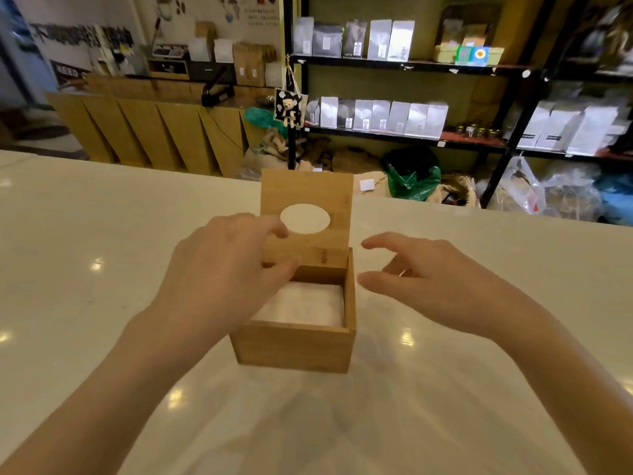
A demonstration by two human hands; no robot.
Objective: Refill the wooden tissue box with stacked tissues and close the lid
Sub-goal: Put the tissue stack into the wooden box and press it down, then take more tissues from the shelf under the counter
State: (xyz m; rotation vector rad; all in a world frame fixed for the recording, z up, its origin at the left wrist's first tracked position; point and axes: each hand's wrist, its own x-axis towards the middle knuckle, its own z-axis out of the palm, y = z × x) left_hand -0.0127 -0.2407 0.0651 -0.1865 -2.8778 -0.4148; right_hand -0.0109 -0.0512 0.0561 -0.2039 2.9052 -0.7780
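A wooden tissue box (pixel 298 344) sits near the middle of a glossy white counter (pixel 85 269), its hinged lid (pixel 308 197) standing upright at the far edge, the oval dispensing hole (pixel 305 218) facing the person. Inside the box lies a stack of white tissues (pixel 303 305), its top a little below the rim.

The person's left hand (pixel 219 269) reaches over the box's left wall, fingers curled loosely: the upper fingertips rest against the lid's inner face just left of the oval hole, while the lower ones sit at the base of the lid, above the far left corner of the opening. Whether the hand actually pinches the lid or merely touches it cannot be told from here.

The right hand (pixel 431 279) hovers just beside the box's right wall, apart from it, fingers spread and relaxed, holding nothing. Both bare forearms stretch in from the near edge of the counter.

Behind the counter, black metal shelving (pixel 404 65) carries rows of pale stand-up pouches (pixel 376 120). A small teddy-bear card (pixel 289 109) hangs from the shelf post, and a green plastic bag (pixel 414 176) lies on the floor below. A wooden-fronted service counter (pixel 144 132) runs along the left.
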